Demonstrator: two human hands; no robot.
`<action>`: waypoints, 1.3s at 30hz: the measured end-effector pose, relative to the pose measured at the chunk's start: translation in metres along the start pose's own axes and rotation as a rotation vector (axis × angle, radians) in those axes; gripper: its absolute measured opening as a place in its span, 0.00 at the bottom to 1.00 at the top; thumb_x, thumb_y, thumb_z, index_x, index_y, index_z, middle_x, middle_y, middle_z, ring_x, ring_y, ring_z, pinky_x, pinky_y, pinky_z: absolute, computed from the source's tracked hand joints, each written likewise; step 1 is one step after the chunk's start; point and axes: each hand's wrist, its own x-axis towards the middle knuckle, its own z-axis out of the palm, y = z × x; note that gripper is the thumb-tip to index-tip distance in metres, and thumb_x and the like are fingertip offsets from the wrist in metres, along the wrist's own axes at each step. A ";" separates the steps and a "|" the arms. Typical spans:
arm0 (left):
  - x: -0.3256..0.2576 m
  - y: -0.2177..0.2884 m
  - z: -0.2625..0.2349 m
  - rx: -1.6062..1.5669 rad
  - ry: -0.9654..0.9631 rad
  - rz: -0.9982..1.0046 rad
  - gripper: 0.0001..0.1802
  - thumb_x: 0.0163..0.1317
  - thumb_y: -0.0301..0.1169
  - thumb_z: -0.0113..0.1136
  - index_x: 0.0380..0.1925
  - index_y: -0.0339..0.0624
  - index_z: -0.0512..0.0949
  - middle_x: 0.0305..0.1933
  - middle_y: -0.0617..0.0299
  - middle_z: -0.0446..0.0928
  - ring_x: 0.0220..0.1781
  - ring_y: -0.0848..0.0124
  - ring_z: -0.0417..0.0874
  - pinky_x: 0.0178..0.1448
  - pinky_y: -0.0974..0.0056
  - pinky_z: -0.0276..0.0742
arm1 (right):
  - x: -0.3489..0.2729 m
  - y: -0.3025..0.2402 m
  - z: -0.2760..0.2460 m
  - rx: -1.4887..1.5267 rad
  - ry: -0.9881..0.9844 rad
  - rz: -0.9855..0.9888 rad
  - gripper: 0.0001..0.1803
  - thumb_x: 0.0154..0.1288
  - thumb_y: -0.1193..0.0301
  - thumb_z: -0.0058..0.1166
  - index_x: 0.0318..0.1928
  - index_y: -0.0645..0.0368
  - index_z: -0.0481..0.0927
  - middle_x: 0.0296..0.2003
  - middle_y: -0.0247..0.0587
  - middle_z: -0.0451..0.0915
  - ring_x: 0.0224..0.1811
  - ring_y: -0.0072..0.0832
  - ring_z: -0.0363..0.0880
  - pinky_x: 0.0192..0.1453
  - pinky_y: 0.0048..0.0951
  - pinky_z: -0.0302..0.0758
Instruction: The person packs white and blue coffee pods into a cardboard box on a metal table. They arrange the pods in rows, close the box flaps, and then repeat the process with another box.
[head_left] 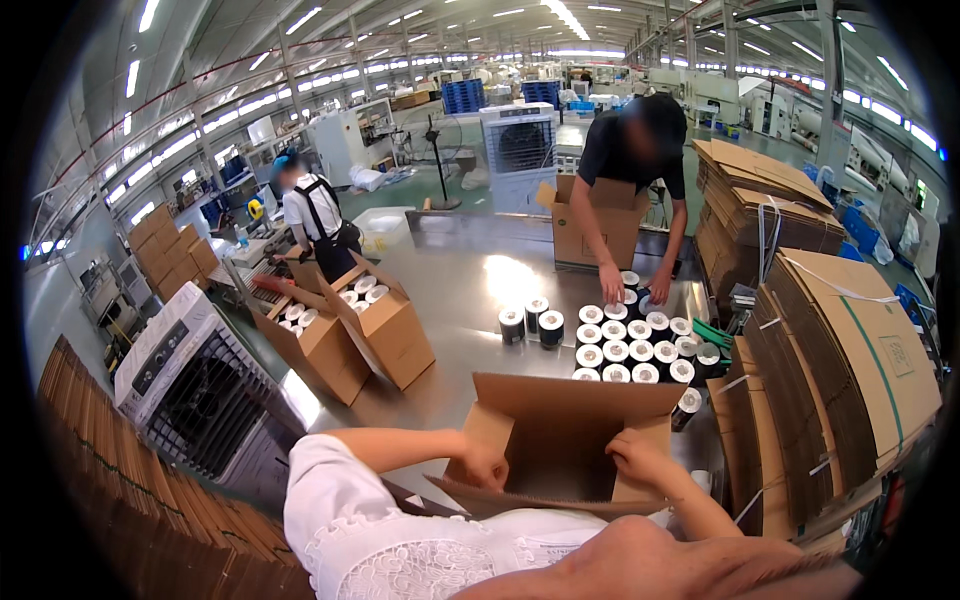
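While an open brown cardboard box [590, 400] sits lower center, left hand [481, 466] and right hand [640, 456] touch its opposite sides; can't tell either grip.

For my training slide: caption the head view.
Left hand and right hand touch an open brown cardboard box, near white-topped black cylinders on a shiny metal table.

No wording can be read. Faint print in a boxed panel [901, 356] stands on the top flat carton [850, 320] beside the table's [455, 255] right edge; small print [560, 549] on the shirt [425, 565] is too blurred.
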 end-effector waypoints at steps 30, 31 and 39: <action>0.059 0.101 -0.100 0.408 0.716 -0.067 0.27 0.72 0.47 0.30 0.54 0.43 0.74 0.57 0.48 0.75 0.59 0.51 0.73 0.58 0.48 0.71 | -0.056 -0.028 -0.032 0.128 0.395 0.842 0.38 0.51 0.62 0.68 0.60 0.65 0.67 0.45 0.57 0.81 0.48 0.46 0.81 0.51 0.40 0.76; 0.061 0.104 -0.079 0.416 0.733 -0.009 0.27 0.72 0.47 0.30 0.65 0.50 0.66 0.67 0.46 0.66 0.69 0.47 0.64 0.66 0.39 0.62 | -0.066 -0.014 -0.035 0.170 0.367 0.876 0.39 0.52 0.63 0.68 0.61 0.65 0.66 0.45 0.56 0.81 0.48 0.44 0.81 0.51 0.38 0.76; 0.108 0.076 -0.009 0.536 0.980 0.030 0.32 0.68 0.46 0.43 0.70 0.51 0.56 0.73 0.46 0.54 0.75 0.49 0.52 0.70 0.31 0.43 | -0.054 -0.058 -0.163 0.195 0.778 0.505 0.38 0.63 0.62 0.59 0.68 0.65 0.60 0.68 0.48 0.62 0.71 0.37 0.59 0.72 0.39 0.54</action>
